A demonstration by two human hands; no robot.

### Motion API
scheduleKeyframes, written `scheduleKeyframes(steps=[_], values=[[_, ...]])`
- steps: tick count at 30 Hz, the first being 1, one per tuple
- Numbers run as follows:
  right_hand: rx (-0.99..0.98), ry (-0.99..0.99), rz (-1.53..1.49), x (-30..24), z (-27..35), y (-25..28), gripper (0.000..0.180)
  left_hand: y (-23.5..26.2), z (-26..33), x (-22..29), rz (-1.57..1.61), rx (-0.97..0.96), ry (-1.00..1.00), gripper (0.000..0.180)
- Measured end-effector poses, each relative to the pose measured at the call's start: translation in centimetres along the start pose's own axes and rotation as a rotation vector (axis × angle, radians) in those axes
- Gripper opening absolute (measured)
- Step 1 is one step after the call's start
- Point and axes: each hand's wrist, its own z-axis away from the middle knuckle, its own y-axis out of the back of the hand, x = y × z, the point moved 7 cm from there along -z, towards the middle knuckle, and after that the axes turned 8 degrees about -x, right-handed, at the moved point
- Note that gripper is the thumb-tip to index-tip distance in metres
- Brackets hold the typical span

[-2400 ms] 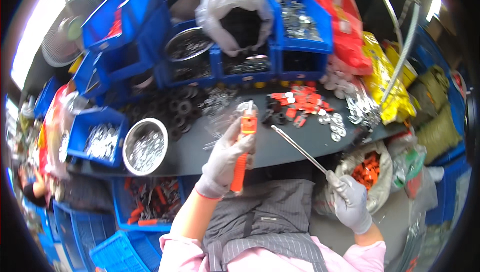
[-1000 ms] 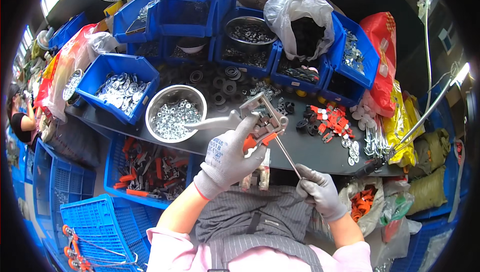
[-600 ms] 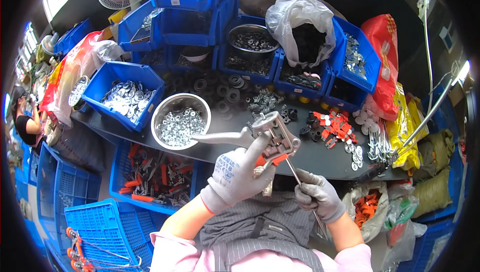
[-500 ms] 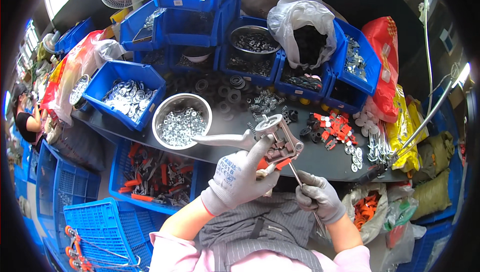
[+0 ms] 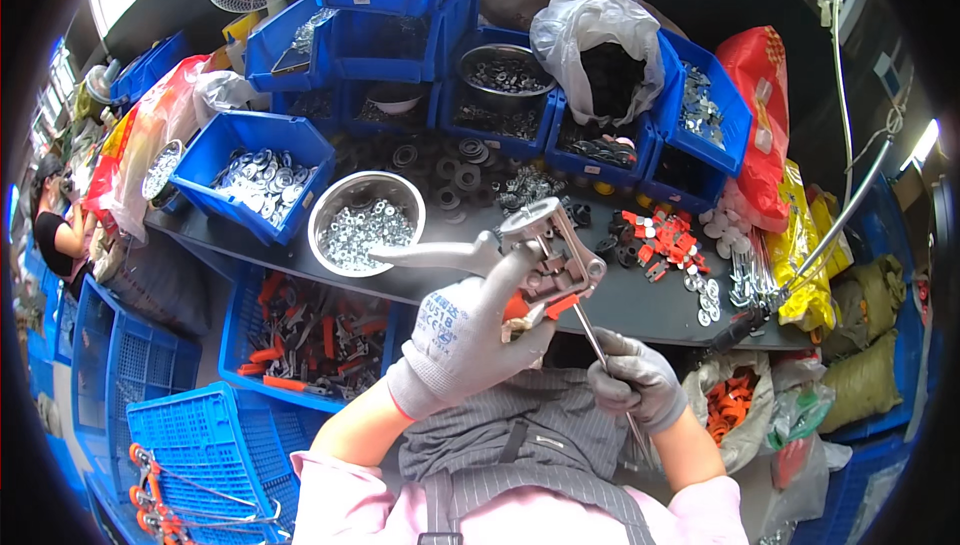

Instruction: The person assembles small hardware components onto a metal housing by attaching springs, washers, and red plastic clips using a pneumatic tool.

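My left hand, in a grey-and-white work glove, is closed around a metal tool body that looks like the handle end of a caulking gun. Its long grey lever handle points left, over the rim of a steel bowl of small nuts or washers. A round metal disc tops the body, and an orange piece shows on its lower side. My right hand, gloved in grey, grips a thin metal rod running down from the body. Where the rod enters is partly hidden.
Blue bins of parts stand stacked at the back. A blue bin of washers is left of the bowl. Orange and black pieces lie on the dark bench right of the tool. A crate of orange-handled parts sits below the edge.
My hands and the tool have shifted slightly left in the picture, while the bench scene has moved a little with the view. Both grips are the same.
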Motion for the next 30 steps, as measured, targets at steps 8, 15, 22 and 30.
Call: scheduleKeyframes(steps=[8, 15, 22, 30], values=[[0.696, 0.014, 2.124, 1.5, -0.4, 7.9, 0.013, -1.5, 7.3, 6.4, 0.166, -0.480, -0.280, 0.070], [0.337, -0.599, 1.702, 25.1, -7.8, 30.5, 0.045, -17.0, 14.7, -4.2, 0.326, -0.463, 0.129, 0.046], [0.217, -0.462, 1.597, 26.8, -9.0, 34.1, 0.049, -23.2, 12.4, -10.2, 0.019, -0.578, 0.131, 0.042], [0.919, 0.246, 1.685, 0.5, 14.7, 18.8, 0.038, -16.4, 12.3, -15.5, 0.713, -0.872, 0.243, 0.020]])
